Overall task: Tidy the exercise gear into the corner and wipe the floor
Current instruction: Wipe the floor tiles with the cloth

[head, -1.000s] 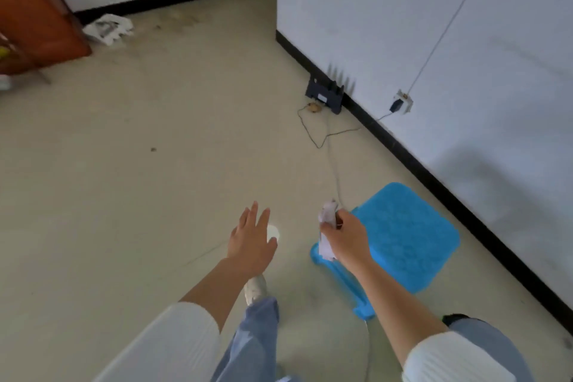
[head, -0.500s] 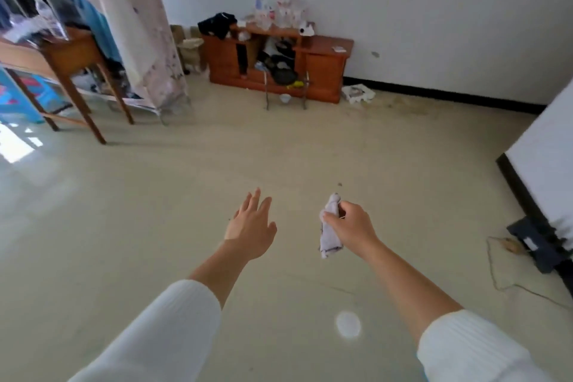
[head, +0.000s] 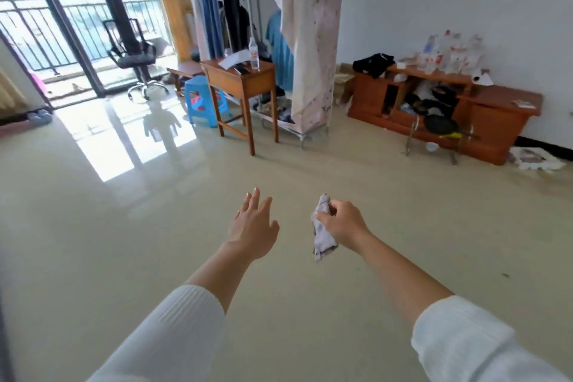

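My right hand (head: 342, 222) grips a small grey-white cloth (head: 322, 234) that hangs down from its fingers, held out over the pale beige floor (head: 155, 257). My left hand (head: 252, 225) is stretched forward beside it with straight, spread fingers and holds nothing. Both hands hover above the floor in the middle of the view. No exercise gear can be made out clearly; a black and yellow object (head: 441, 127) lies low in front of the cabinet at the right.
A wooden table (head: 240, 80) with a bottle stands ahead, a blue stool (head: 203, 101) beside it. A fabric wardrobe (head: 305, 40) is behind. A low wooden cabinet (head: 496, 115) lines the right wall. An office chair (head: 135, 56) stands by the balcony door.
The view has swung left from the blue stool and wall toward the room with the wardrobe and balcony. Both hands keep their pose, the right still holding the cloth.
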Demonstrator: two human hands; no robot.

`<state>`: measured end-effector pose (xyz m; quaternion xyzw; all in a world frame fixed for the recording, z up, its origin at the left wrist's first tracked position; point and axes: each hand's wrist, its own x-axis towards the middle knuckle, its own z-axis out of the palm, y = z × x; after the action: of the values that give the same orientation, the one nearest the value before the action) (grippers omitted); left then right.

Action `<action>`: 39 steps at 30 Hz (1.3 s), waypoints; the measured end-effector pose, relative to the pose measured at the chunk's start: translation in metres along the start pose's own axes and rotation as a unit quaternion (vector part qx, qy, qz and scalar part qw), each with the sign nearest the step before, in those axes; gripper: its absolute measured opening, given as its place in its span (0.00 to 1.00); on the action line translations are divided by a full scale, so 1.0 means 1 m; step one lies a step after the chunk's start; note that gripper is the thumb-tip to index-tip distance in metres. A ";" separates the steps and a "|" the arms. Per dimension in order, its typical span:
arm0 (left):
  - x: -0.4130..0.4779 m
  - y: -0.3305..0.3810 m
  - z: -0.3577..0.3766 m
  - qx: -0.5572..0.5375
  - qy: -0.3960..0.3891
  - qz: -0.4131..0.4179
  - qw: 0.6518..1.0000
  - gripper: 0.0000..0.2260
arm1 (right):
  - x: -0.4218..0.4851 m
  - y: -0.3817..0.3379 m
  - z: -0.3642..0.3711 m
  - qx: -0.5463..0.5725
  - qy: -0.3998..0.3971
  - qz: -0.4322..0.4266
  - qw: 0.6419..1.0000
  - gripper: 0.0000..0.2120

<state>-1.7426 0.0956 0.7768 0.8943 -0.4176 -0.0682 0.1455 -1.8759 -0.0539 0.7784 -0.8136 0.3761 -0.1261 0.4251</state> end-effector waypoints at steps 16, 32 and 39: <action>0.233 -0.317 -0.117 -0.021 0.101 -0.191 0.976 0.26 | 0.340 -0.272 0.247 -0.132 -0.141 -0.215 0.957 0.09; 0.473 -0.639 -0.233 0.024 0.159 -0.310 0.937 0.25 | 0.635 -0.508 0.492 -0.140 -0.232 -0.303 0.914 0.10; 0.586 -0.810 -0.282 0.002 0.167 -0.345 0.924 0.25 | 0.765 -0.621 0.632 -0.144 -0.270 -0.298 0.904 0.10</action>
<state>-0.7093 0.1966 0.7870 0.9818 -0.0529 0.0373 0.1786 -0.7068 -0.0059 0.7963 -0.9432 0.0008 0.0326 0.3308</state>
